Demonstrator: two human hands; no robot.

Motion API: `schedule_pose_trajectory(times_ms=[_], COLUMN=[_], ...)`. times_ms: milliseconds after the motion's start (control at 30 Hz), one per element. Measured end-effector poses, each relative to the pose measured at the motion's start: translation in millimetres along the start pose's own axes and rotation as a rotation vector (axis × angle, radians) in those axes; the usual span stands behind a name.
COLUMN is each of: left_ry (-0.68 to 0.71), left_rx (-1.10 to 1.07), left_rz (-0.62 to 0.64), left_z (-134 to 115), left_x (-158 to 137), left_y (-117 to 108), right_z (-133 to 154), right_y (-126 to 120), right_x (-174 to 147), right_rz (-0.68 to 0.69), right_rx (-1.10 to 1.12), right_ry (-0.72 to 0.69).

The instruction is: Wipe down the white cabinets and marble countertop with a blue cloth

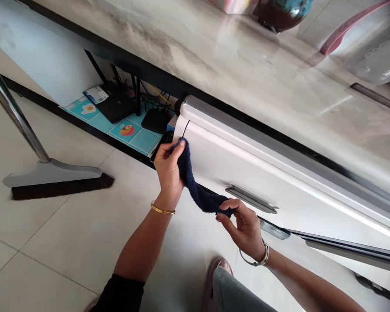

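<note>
A dark blue fluffy cloth [195,186] hangs stretched between my two hands, sagging in the middle. My left hand [170,162] pinches its upper end, close to the corner of the white drawer front [211,160]. Its other end is gripped between the thumb and fingers of my right hand [242,225], lower down and near the dark drawer handle [251,199]. Whether the cloth touches the drawer front, I cannot tell.
Left of the drawers, an open shelf with a blue patterned liner [100,119] holds a black router [117,104], a small black box [156,119] and cables. A broom [56,173] stands on the tiled floor. Above is a marble-look top [214,52] bearing a dark vase [281,13].
</note>
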State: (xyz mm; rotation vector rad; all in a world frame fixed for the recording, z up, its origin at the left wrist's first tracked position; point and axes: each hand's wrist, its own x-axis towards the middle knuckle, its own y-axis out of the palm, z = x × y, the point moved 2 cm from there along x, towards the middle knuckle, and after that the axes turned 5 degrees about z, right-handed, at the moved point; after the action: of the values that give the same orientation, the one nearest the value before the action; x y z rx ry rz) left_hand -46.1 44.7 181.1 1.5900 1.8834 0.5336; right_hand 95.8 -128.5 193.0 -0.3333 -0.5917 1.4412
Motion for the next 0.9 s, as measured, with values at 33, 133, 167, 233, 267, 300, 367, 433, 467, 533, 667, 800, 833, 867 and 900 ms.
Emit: schedule_pose_trajectory(times_ms=[33,133,167,233,267,300,367,433,467,533,667,800,833,867,900], left_ry=[0.012,-0.062,-0.104,-0.16,-0.165,-0.158,-0.146,-0.188,-0.229,-0.317,-0.417,-0.433,-0.443,-0.463,-0.487], left_rx=[-0.012,-0.066,-0.084,-0.107,-0.114,-0.118,-0.124,-0.134,-0.142,-0.168,-0.198,-0.219,-0.228,-0.235,-0.238], left_rz=[0.008,-0.03,-0.052,-0.065,-0.05,-0.027,0.007,0.001,-0.017,-0.054,-0.067,-0.016,-0.013,-0.013,-0.016], left_z=[-1,1,3,3,2,1,-3,-4,-4,-5,-8,3,6,9,10], left_x=[0,-2,-3,-5,-5,-6,-7,-8,-9,-10,-11,-12,-13,-13,-14], left_y=[1,1,0,-1,0,2,5,7,7,6,5,-1,-3,-4,-4], right_z=[0,0,0,0,0,0,0,1,1,2,4,4,4,4,3], right_y=[0,1,1,1,2,2,3,4,5,5,6,6,6,6,6], right_x=[0,1,1,1,1,1,0,1,1,3,3,2,2,2,2], right_rz=[0.002,0.008,0.008,0.004,0.005,0.008,0.019,0.025,0.025,0.023,0.019,0.028,0.03,0.03,0.029], right_rx=[-0.004,-0.026,-0.026,-0.014,-0.006,-0.001,-0.008,-0.027,-0.032,-0.024,-0.022,-0.06,-0.057,-0.052,-0.049], right_ry=[-0.006,-0.007,-0.004,-0.003,-0.005,-0.009,-0.018,-0.025,-0.026,-0.026,-0.056,-0.058,-0.052,-0.049,-0.051])
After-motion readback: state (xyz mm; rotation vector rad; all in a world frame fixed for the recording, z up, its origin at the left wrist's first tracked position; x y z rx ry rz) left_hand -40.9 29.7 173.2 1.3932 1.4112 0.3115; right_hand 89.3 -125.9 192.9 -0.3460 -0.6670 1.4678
